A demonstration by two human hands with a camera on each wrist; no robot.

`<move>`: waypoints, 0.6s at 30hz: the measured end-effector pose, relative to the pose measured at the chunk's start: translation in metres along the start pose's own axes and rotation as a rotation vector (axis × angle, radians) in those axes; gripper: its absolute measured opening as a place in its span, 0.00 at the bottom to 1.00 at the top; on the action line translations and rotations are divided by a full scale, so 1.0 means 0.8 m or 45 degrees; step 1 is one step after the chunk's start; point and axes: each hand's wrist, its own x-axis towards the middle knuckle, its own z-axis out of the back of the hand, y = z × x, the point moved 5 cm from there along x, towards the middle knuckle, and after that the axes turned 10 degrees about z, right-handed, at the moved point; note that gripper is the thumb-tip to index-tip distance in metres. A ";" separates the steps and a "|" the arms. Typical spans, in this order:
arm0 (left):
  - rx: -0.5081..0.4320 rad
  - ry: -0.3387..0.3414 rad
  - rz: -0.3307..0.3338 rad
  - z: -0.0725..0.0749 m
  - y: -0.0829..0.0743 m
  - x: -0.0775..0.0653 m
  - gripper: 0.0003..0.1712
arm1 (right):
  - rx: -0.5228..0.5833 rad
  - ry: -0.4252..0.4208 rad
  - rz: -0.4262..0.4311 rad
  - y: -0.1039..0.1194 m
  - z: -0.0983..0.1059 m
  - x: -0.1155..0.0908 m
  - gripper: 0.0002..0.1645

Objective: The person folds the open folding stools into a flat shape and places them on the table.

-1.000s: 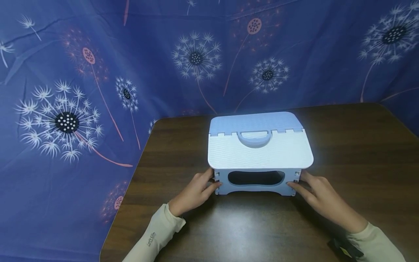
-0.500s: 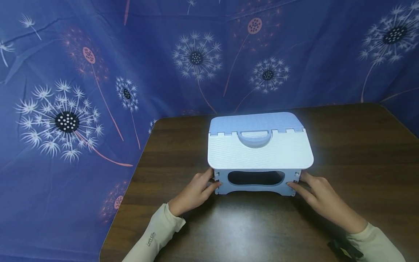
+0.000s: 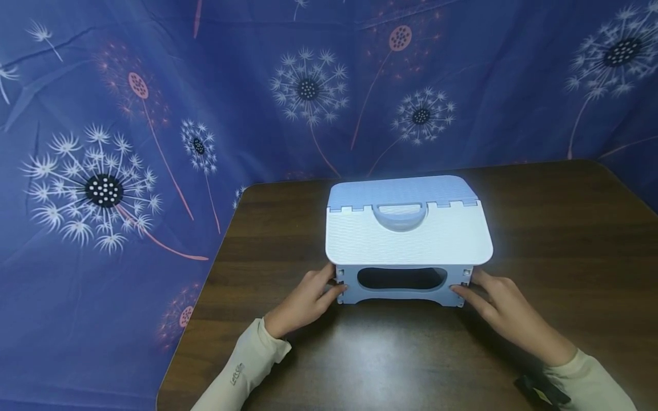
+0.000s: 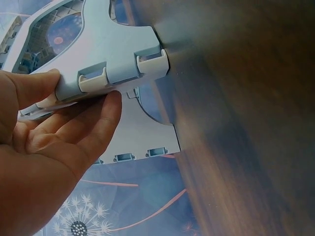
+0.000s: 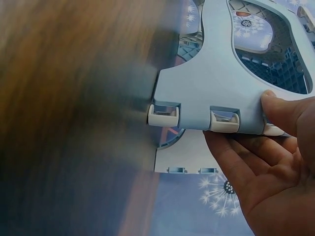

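Note:
A folding step stool (image 3: 406, 242) stands unfolded on the table, with a white and light-blue textured top and a blue carry handle (image 3: 400, 218) in its middle. Its blue front panel (image 3: 403, 295) has a long oval opening. My left hand (image 3: 307, 302) grips the panel's left hinged edge, thumb on the front face and fingers behind, as the left wrist view shows up close. On the opposite edge my right hand (image 3: 506, 311) pinches the panel the same way; in the right wrist view its thumb (image 5: 278, 108) lies on the blue face above the white hinge knuckles.
The dark wooden table (image 3: 277, 228) extends to both sides and in front of the stool. Behind and left of it hangs a blue cloth (image 3: 231, 68) with a dandelion print. A dark strap (image 3: 542, 391) lies by the right sleeve.

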 end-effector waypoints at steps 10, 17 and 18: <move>-0.014 0.008 0.002 0.002 -0.003 0.000 0.43 | 0.013 -0.001 -0.007 0.001 0.001 0.001 0.21; -0.030 0.014 0.000 0.000 0.000 -0.001 0.42 | 0.020 -0.003 -0.005 0.000 0.002 0.000 0.23; -0.031 0.016 0.000 0.000 0.000 0.000 0.42 | 0.020 -0.002 -0.009 -0.001 0.002 0.000 0.23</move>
